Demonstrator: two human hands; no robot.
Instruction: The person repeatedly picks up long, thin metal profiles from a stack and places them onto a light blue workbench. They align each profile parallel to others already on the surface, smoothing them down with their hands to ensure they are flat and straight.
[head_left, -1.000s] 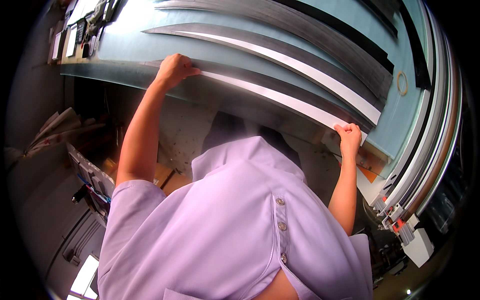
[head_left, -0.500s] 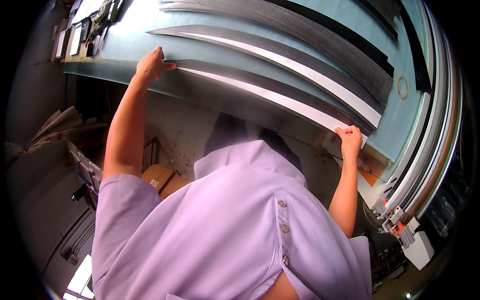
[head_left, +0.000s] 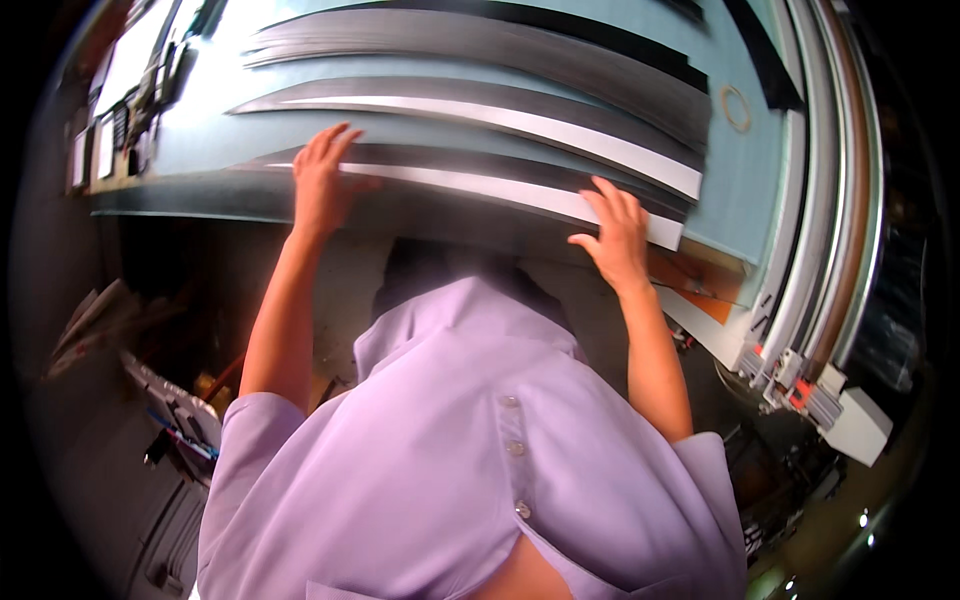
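Observation:
Along the table's near edge lies a long tapered dark grey strip [head_left: 480, 162] with a white strip [head_left: 470, 187] along its near side. My left hand [head_left: 322, 180] is over its narrower left part, fingers apart and slightly blurred. Toward the wide right end is my right hand [head_left: 617, 235], thumb and fingers spread, holding nothing. Whether either hand's fingertips touch the strip, I cannot tell. Just beyond it lies a second dark tapered piece [head_left: 420, 93], also with a white strip [head_left: 570, 133] on its near side.
Several long dark strips [head_left: 480, 45] lie farther back on the pale blue tabletop [head_left: 735, 215]. A tan ring [head_left: 736, 108] is at the right, beside a long metal rail [head_left: 815, 190] along the table's side. Small items [head_left: 125, 130] crowd the far left corner.
Both hands have let go of the near white strip's ends and spread their fingers. My left hand has shifted right along it, my right hand left; the view has shifted too.

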